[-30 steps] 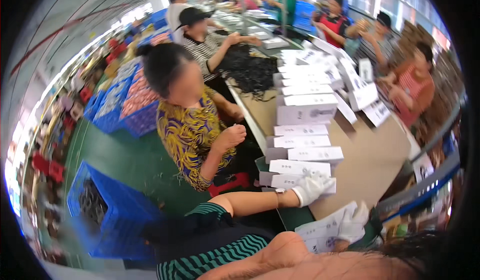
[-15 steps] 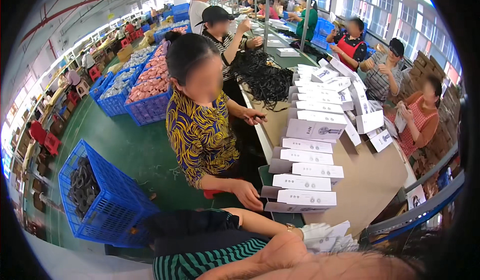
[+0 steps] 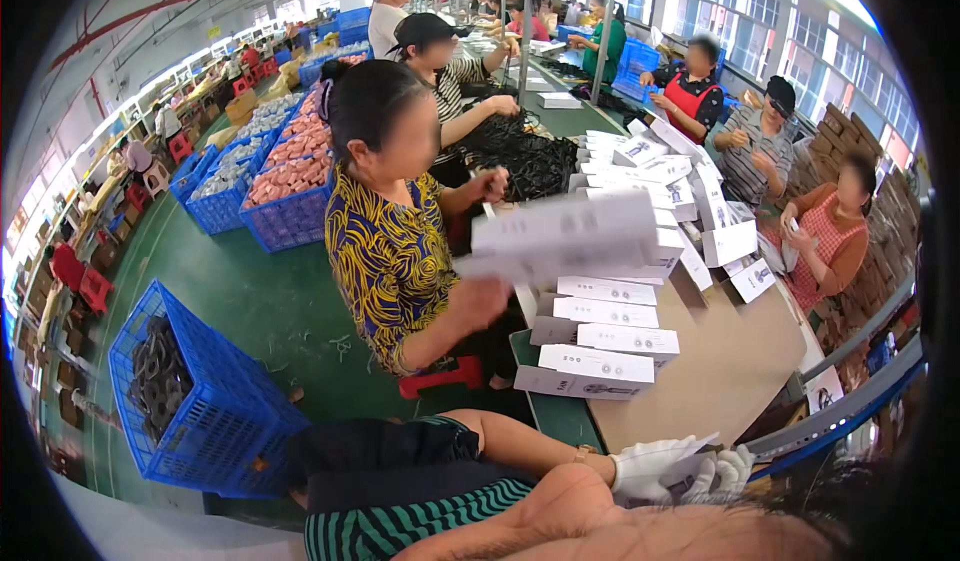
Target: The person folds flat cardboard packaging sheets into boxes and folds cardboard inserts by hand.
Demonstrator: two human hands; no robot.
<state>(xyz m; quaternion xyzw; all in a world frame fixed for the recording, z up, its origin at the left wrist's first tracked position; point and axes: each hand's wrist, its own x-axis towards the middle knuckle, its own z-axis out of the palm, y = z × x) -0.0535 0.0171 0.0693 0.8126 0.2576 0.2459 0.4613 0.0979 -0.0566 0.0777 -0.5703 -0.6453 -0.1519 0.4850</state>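
At the lower edge, my left hand (image 3: 645, 469), in a white glove, reaches over the near end of the table. Close beside it on the right is my right hand (image 3: 728, 473), also gloved, its fingers curled. Between them they grip a partly hidden white carton (image 3: 690, 471) with grey print. Beyond my hands, a row of white cartons (image 3: 598, 363) lies on the table (image 3: 720, 361). To the left, a co-worker in a yellow-and-blue blouse (image 3: 385, 261) lifts a motion-blurred white carton (image 3: 565, 236) over the row.
A blue crate (image 3: 210, 411) of dark parts stands on the floor at left. A red stool (image 3: 440, 376) is beside the co-worker. Farther along the table are piled cartons (image 3: 640, 166) and black straps (image 3: 515, 151). A metal rail (image 3: 850, 431) runs along the right.
The nearest carton has left the row, and the co-worker now swings a carton up and away. My gloved hands have shifted to the right, the right one now showing more clearly.
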